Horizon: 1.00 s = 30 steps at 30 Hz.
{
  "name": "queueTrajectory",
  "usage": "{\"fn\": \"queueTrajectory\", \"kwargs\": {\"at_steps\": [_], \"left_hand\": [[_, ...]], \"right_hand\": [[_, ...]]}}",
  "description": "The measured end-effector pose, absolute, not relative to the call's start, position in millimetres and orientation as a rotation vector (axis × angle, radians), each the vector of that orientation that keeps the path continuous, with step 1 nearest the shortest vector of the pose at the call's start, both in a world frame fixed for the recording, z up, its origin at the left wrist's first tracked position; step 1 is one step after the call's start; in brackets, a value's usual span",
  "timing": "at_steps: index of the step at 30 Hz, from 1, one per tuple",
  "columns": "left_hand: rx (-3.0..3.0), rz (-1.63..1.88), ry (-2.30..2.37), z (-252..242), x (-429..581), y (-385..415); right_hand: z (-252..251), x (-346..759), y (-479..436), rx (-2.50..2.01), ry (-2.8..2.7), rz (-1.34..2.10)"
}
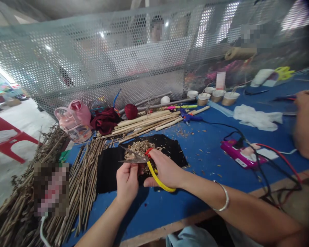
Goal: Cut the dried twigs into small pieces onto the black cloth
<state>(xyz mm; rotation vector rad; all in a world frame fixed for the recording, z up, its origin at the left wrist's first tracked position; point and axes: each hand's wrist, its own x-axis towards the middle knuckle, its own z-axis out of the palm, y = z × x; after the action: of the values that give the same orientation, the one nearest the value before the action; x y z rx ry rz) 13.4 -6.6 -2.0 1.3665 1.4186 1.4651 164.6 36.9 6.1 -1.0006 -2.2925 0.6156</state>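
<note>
Head view. The right hand (pixel 164 169) has its grip closed round the yellow handles of a pair of shears (pixel 144 160), whose dark blades point left and stand slightly parted. The left hand (pixel 127 180) is raised just under the blades with its fingers curled shut. Whether the left grip pinches a piece cannot be told. Both hands hover over a black cloth (pixel 109 171) spread on the blue worktop (pixel 208 164); a heap of cut chips (pixel 140 147) lies on the cloth just behind the blades. Thin dark twigs (pixel 84 178) lie bundled to the left of the cloth, and pale sticks (pixel 144 121) lie behind it. A magenta power strip (pixel 238 156) sits well to the right, near another person's arm (pixel 307 127).
</note>
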Motion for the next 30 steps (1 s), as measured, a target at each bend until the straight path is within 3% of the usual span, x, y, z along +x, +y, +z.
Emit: {"fn": "queueTrajectory", "kwargs": {"at_steps": [9, 14, 30], "left_hand": [[1.619, 1.483, 1.615, 0.8, 14.1, -10.4], [1.676, 1.502, 1.599, 5.2, 17.6, -13.2], [1.713, 1.442, 1.595, -1.2, 14.3, -11.3]], "right_hand": [[5.5, 163.5, 36.0, -1.033, -2.274, 0.542], [4.6, 162.3, 32.3, -1.162, -2.283, 0.656], [-10.1, 166.7, 48.3, -1.219, -2.387, 0.485]]}}
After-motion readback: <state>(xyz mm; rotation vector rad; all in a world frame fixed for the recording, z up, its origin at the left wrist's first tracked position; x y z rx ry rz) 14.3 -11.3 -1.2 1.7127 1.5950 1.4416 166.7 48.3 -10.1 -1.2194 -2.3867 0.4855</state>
